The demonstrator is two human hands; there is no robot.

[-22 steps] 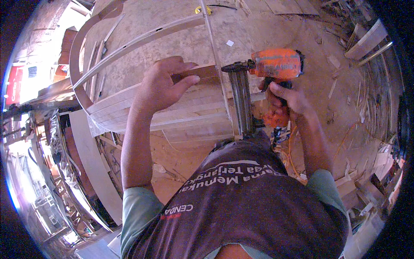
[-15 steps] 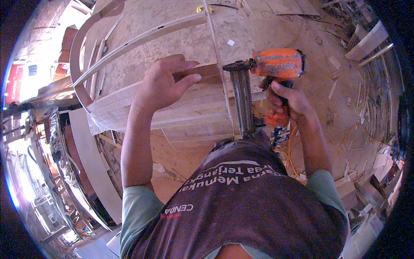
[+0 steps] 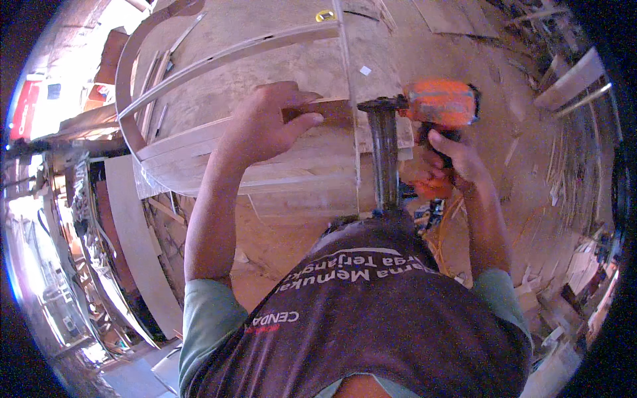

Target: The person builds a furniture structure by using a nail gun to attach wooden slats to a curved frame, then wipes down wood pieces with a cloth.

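My left hand (image 3: 269, 126) is curled over the edge of a thin wooden strip (image 3: 335, 111) on a curved wooden framework (image 3: 126, 89) with slatted planking (image 3: 265, 176) below. My right hand (image 3: 461, 159) grips the handle of an orange-and-black nail gun (image 3: 441, 103). The gun's long magazine hangs down toward my torso, and its nose sits just right of a thin upright batten (image 3: 343, 63) crossing the strip. Whether the nose touches wood I cannot tell.
A yellow tape measure (image 3: 325, 16) and a small white square (image 3: 365, 70) lie beyond the frame. A long pale board (image 3: 142, 252) is at the left, wood scraps (image 3: 557, 166) litter the right, and an orange hose (image 3: 451, 219) trails below the gun.
The framework, both hands and the nail gun appear shifted slightly rightward in the picture. The gun looks a little blurred now; both hands keep their holds.
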